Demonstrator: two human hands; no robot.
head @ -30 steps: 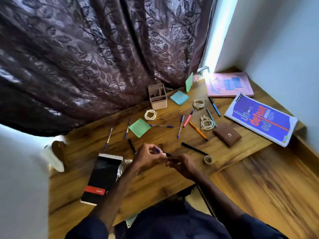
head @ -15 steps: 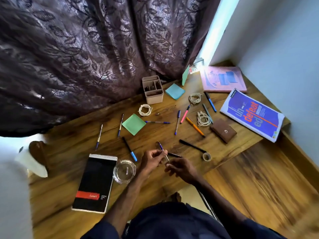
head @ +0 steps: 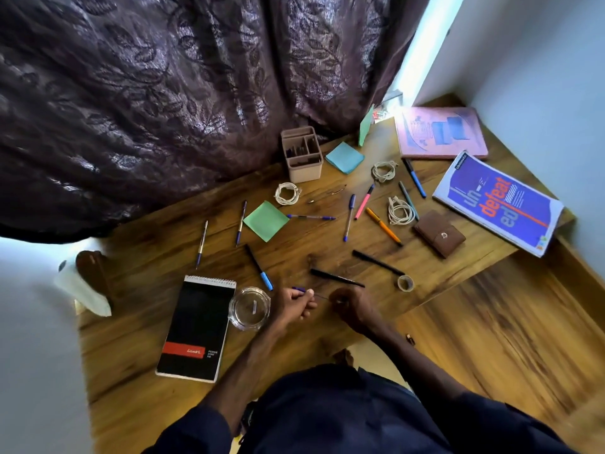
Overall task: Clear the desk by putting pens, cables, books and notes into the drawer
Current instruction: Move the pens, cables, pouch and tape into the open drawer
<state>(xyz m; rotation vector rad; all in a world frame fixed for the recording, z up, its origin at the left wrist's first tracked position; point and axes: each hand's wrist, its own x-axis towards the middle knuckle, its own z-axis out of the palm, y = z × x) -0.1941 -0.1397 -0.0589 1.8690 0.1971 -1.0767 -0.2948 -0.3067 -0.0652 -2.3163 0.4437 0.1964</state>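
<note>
Now I'm holding a pen [head: 307, 292] near the front edge of the desk [head: 147, 257], left hand [head: 291, 308] pinching its blue end, right hand [head: 355, 309] pinching the tip, its length running crosswise between them.

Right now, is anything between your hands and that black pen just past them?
No. The black pen lies just beyond the left hand and right hand, with nothing between. But both hands are holding a blue-ended pen.
</note>
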